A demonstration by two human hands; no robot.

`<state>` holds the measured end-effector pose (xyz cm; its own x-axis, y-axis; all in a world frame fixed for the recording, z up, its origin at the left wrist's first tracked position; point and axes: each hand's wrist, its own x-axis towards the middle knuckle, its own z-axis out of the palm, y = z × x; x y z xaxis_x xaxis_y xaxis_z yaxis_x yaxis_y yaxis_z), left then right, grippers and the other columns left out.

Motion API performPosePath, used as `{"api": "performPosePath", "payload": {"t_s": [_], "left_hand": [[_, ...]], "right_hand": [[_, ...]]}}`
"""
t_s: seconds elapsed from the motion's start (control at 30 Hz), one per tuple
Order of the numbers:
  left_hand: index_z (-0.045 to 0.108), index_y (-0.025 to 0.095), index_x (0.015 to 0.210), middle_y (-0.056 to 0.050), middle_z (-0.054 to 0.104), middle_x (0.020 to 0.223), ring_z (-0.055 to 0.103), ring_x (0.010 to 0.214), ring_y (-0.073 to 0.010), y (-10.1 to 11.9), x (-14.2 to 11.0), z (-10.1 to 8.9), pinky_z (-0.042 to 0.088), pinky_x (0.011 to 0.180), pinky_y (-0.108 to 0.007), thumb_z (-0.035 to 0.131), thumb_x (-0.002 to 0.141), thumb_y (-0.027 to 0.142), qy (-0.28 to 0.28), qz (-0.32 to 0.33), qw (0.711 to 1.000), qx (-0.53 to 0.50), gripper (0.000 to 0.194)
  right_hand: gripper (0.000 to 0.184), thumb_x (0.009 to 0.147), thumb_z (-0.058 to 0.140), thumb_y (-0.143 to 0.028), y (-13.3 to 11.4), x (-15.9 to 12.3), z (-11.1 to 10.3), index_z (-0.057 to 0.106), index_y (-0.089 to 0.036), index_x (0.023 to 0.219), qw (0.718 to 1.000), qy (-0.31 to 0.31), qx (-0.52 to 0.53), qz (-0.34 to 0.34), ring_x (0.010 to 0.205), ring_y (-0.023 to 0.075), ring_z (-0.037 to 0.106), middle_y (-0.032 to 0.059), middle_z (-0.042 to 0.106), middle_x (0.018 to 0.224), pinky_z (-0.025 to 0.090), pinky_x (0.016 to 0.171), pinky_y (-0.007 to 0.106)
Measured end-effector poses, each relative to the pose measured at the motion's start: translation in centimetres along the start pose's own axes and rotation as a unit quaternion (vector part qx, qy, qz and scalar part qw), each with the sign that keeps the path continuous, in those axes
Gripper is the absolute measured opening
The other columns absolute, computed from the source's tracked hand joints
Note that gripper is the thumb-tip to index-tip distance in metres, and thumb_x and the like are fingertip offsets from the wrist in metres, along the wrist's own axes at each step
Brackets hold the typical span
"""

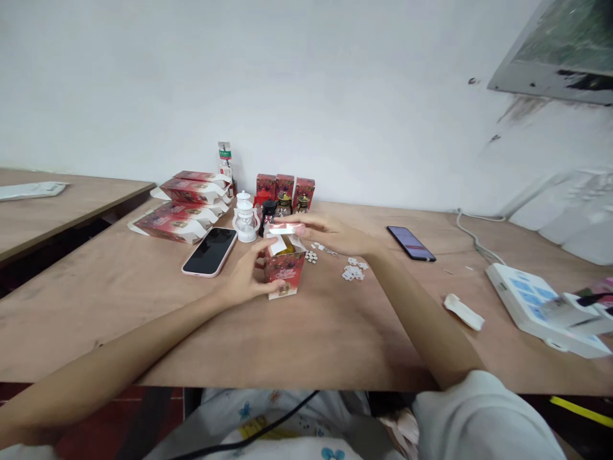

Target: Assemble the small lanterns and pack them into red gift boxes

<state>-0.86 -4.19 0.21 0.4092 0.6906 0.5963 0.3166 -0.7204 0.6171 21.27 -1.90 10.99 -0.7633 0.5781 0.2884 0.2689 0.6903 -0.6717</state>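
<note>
A small red printed box (285,273) stands upright on the wooden table (306,332), its top flaps open and something yellow showing inside. My left hand (249,276) is wrapped round the box's left side. My right hand (325,231) reaches over the top, fingers pressing on the white top flap (286,228). Just behind stand a white toy lantern (246,218), a black lantern (267,212) and two small dark lanterns in front of three upright red boxes (284,186).
Flat unfolded red boxes (184,204) are stacked at the back left beside a pink-cased phone (211,251). A second phone (410,243) lies right. Small white cut-outs (353,271) are scattered near the box. A white device (541,306) and cable sit far right.
</note>
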Motion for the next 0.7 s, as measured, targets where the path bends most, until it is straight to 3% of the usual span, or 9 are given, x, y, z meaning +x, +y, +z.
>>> {"api": "performPosePath", "payload": {"t_s": [0.17, 0.23, 0.4, 0.53, 0.63, 0.7], "left_hand": [[0.016, 0.024, 0.136, -0.017, 0.044, 0.136, 0.055, 0.116, -0.0289, 0.2, 0.1, 0.4, 0.054, 0.083, -0.042, 0.074, 0.071, 0.037, 0.037, -0.013, 0.998, -0.042, 0.089], [0.015, 0.025, 0.135, -0.017, 0.045, 0.136, 0.057, 0.114, -0.0280, 0.4, 0.2, 0.5, 0.055, 0.083, -0.042, 0.074, 0.070, 0.036, 0.034, -0.030, 0.997, -0.067, 0.089], [0.021, 0.021, 0.139, -0.017, 0.045, 0.139, 0.055, 0.117, -0.0312, 0.1, 0.2, 0.5, 0.051, 0.092, -0.047, 0.070, 0.073, 0.041, -0.032, -0.088, 0.991, -0.094, 0.085], [0.019, 0.018, 0.143, -0.016, 0.042, 0.142, 0.044, 0.129, -0.0333, -1.1, -0.3, 1.0, 0.040, 0.105, -0.050, 0.061, 0.078, 0.050, -0.056, -0.105, 0.991, -0.064, 0.084], [0.021, 0.016, 0.142, -0.018, 0.044, 0.140, 0.043, 0.129, -0.0348, -1.8, -0.6, 1.3, 0.038, 0.104, -0.052, 0.059, 0.078, 0.055, -0.056, -0.111, 0.992, -0.017, 0.084], [0.034, 0.016, 0.137, -0.016, 0.050, 0.134, 0.047, 0.124, -0.0355, -1.9, -0.7, 1.4, 0.040, 0.101, -0.052, 0.060, 0.077, 0.056, -0.051, -0.100, 0.994, 0.015, 0.077]], "right_hand": [[0.038, 0.092, 0.049, -0.040, 0.5, 0.1, -0.2, 0.054, -0.033, 0.129, 0.998, -0.037, -0.043, -0.019, 0.125, 0.0235, 0.049, 0.0018, 0.053, 0.137, 0.038, 0.105, 0.045], [0.040, 0.092, 0.049, -0.043, 0.6, -0.1, -0.2, 0.052, -0.033, 0.131, 0.995, -0.059, -0.074, -0.024, 0.129, 0.0247, 0.044, 0.0026, 0.047, 0.142, 0.035, 0.107, 0.046], [0.073, 0.084, 0.058, -0.050, 0.4, -0.9, 1.1, 0.026, -0.030, 0.147, 0.980, -0.092, -0.177, 0.000, 0.140, 0.0325, 0.026, 0.0073, 0.027, 0.154, 0.029, 0.111, 0.051], [0.079, 0.085, 0.060, -0.036, -0.2, -1.5, 3.5, 0.015, -0.029, 0.149, 0.961, -0.027, -0.274, 0.008, 0.137, 0.0375, 0.030, 0.0102, 0.023, 0.155, 0.034, 0.106, 0.054], [0.075, 0.083, 0.061, -0.027, -0.8, -1.4, 5.0, 0.023, -0.028, 0.147, 0.933, 0.032, -0.357, 0.011, 0.128, 0.0398, 0.040, 0.0137, 0.033, 0.149, 0.038, 0.101, 0.055], [0.073, 0.082, 0.063, -0.028, -1.2, -1.1, 5.4, 0.027, -0.027, 0.146, 0.926, 0.033, -0.376, 0.007, 0.121, 0.0386, 0.046, 0.0158, 0.041, 0.141, 0.041, 0.098, 0.054]]}}
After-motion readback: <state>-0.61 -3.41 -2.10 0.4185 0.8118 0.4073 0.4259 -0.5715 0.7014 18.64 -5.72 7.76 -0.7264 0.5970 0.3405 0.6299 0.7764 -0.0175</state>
